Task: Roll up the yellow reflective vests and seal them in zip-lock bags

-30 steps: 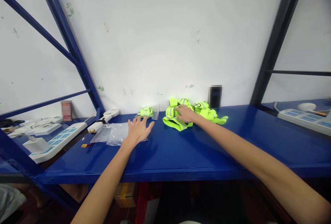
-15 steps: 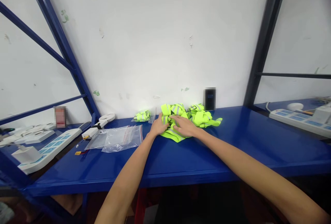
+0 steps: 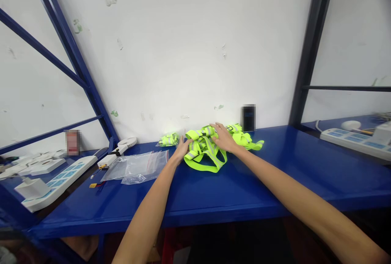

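A bunched neon-yellow reflective vest (image 3: pixel 218 161), made of straps with silver stripes, lies on the blue table, with a loop spread toward me. My left hand (image 3: pixel 181 150) is at its left edge, fingers pointing up and apart, thumb against the straps. My right hand (image 3: pixel 225 138) rests over its right side, fingers stretched out and thumb apart. More neon-yellow straps (image 3: pixel 246 140) lie just behind and right of my right hand. Behind my left hand sits a neon-yellow bundle (image 3: pixel 169 139) in clear plastic.
Clear zip bags (image 3: pixel 142 167) lie on the left of the table (image 3: pixel 244 190), beside a white handheld fan (image 3: pixel 126 142) and a yellow-plugged cable (image 3: pixel 93 185). A dark pixelated device (image 3: pixel 248 118) leans on the wall. Power strips (image 3: pixel 61 180) stand at the left; blue posts flank the table.
My hands have moved apart, the left one outward and the right one slightly up and right. The vest's straps have spread, and an open loop now shows at the front.
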The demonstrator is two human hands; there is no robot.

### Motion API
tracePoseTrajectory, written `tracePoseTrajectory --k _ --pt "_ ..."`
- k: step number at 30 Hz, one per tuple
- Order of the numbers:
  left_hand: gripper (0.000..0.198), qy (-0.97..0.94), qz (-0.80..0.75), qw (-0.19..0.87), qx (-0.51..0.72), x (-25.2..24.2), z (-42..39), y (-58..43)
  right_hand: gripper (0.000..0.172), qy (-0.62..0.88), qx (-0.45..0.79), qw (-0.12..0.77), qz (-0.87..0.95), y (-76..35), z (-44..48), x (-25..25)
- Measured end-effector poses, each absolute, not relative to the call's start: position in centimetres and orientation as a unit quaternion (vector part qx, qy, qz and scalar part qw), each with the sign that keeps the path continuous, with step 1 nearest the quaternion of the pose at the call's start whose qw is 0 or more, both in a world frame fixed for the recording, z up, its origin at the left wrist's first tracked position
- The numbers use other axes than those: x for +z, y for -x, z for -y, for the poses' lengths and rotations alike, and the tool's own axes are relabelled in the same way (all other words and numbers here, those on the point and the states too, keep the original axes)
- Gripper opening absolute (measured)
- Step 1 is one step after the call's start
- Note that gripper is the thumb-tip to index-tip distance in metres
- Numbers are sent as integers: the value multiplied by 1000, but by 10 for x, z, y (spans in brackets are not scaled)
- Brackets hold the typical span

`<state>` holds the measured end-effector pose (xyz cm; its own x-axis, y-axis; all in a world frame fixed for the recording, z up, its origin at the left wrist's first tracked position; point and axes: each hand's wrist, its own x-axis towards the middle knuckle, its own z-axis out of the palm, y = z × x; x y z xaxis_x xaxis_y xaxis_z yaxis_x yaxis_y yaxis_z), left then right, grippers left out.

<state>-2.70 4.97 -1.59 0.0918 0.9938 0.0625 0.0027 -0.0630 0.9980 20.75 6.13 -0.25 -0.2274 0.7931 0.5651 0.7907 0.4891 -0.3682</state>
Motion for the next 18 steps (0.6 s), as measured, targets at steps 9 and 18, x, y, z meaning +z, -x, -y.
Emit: tracePoseTrajectory --k 9,18 --pt "82 -582 -460 472 476 -26 -50 26 38 453 -147 184 860 -181 -90 33" --pt "60 -497 -435 549 512 -20 -47 24 34 364 -316 378 790 -192 -42 131"
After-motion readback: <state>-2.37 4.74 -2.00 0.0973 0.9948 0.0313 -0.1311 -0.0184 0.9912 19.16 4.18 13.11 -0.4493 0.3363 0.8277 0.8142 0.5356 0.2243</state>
